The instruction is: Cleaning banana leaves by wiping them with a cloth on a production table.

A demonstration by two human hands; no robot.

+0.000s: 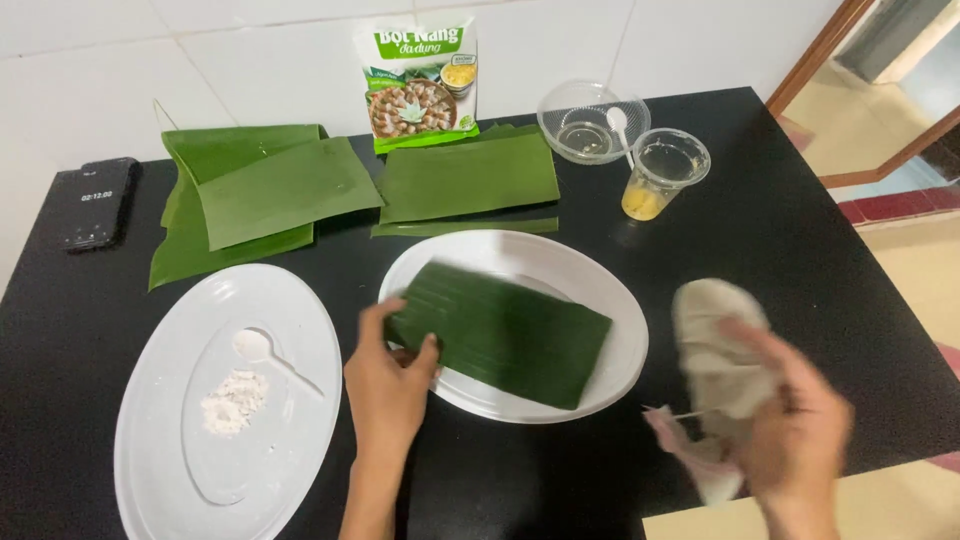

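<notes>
A dark green banana leaf piece [505, 334] lies across a white oval plate [610, 310] in the middle of the black table. My left hand [388, 380] pinches the leaf's near left corner between thumb and fingers. My right hand [790, 430], blurred by motion, grips a crumpled off-white cloth [715, 360] above the table's right front edge, apart from the plate.
A second white oval plate [160, 400] at front left holds white powder [235, 402] and a white spoon [262, 350]. Two stacks of banana leaves [270, 190] [468, 180], a food packet [418, 82], a clear bowl [585, 125], a plastic cup of yellow liquid [662, 175] and a phone [95, 200] sit farther back.
</notes>
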